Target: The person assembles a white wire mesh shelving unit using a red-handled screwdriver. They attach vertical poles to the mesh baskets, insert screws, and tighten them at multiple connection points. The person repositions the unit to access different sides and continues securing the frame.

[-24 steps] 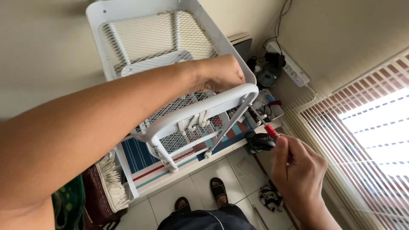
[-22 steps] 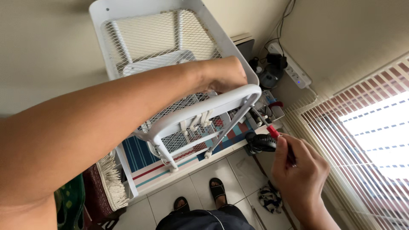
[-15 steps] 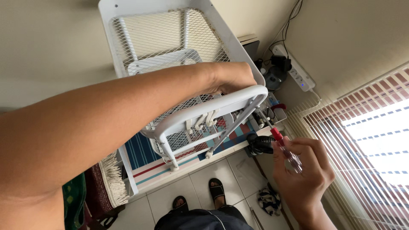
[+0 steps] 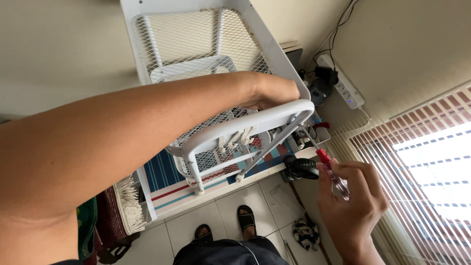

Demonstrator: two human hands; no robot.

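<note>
A white metal cart (image 4: 162, 39) with mesh trays stands against the wall below me. My left hand (image 4: 272, 93) reaches across it and presses on the top tray right behind the curved white handle (image 4: 245, 127), fingers curled out of sight. My right hand (image 4: 351, 201) holds a screwdriver (image 4: 327, 166) with a clear handle and red collar; its thin shaft points up toward the right leg of the handle.
A white power strip (image 4: 341, 86) with plugs hangs on the right wall, by window blinds (image 4: 431, 162). A black round object (image 4: 300, 168) and a striped mat (image 4: 171, 181) lie on the tiled floor. My sandalled feet (image 4: 223, 225) show below.
The view has shifted, so the cart sits further right in the frame. My right hand has turned the screwdriver slightly and moved a little lower. My left hand stays on the tray.
</note>
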